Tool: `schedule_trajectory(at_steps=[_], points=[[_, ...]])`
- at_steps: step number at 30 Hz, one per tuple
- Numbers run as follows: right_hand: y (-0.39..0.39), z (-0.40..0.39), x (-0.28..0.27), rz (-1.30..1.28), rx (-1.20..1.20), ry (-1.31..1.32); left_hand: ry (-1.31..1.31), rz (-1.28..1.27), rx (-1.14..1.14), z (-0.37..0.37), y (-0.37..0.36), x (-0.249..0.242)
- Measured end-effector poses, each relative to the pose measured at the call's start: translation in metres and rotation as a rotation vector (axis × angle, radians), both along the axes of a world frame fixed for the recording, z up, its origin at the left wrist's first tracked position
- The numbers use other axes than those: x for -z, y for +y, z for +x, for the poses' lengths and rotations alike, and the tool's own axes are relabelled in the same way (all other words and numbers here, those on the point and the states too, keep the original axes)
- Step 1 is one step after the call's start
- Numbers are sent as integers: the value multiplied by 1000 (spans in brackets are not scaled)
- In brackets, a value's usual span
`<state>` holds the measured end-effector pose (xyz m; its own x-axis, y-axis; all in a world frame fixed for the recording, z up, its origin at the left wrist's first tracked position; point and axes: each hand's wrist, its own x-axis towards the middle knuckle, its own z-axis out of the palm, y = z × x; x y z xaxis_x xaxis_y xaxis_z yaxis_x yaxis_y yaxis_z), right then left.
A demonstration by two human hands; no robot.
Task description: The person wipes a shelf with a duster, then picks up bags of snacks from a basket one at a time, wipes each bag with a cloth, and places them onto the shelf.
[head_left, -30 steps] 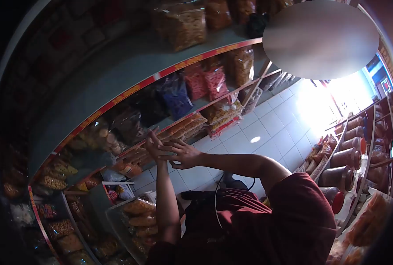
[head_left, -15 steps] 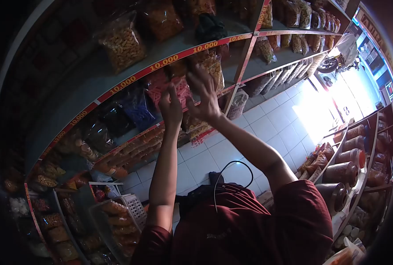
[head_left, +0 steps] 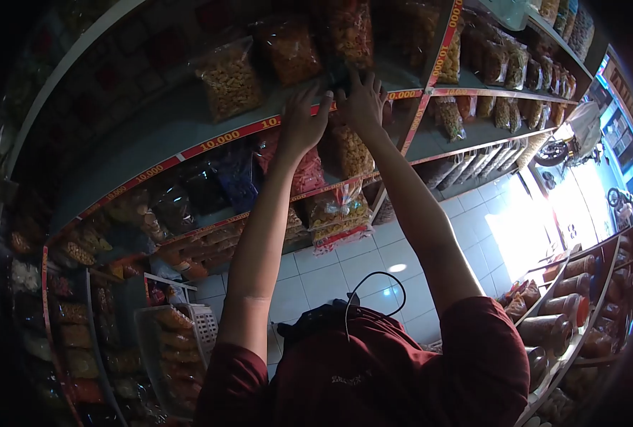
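Observation:
My left hand (head_left: 304,127) is at the red price strip of the upper shelf (head_left: 220,137), with its thumb apart from its fingers and nothing visible in it. Beside it, my right hand (head_left: 361,108) reaches over the same edge, fingers spread. A small dark bundle (head_left: 339,75) lies at the fingertips of my right hand; whether they touch it is unclear in the shadow. Behind and left of the hands stand clear bags of snacks, one pale yellow (head_left: 232,80) and one orange (head_left: 288,51). Pink snack bags (head_left: 306,169) sit on the shelf below.
An upright shelf divider (head_left: 417,119) stands right of my hands. More packed shelves (head_left: 501,107) run toward a bright doorway. Large jars (head_left: 544,331) line the right side. At the lower left is a crate of bags (head_left: 204,329), beside the tiled floor (head_left: 316,274).
Both hands have moved up from in front of the lower shelf to the upper shelf's edge, by the dark bundle. The head view has shifted, and the shelves appear lower.

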<state>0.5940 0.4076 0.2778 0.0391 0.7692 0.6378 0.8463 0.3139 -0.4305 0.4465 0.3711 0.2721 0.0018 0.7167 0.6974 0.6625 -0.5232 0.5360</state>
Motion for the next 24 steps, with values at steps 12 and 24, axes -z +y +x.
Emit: schedule_trajectory(at_steps=[12, 24], points=[[-30, -46, -26, 372, -450, 454, -598, 58, 219, -20, -57, 2], [-215, -273, 97, -22, -1285, 354, -1182, 155, -148, -175, -268, 82]])
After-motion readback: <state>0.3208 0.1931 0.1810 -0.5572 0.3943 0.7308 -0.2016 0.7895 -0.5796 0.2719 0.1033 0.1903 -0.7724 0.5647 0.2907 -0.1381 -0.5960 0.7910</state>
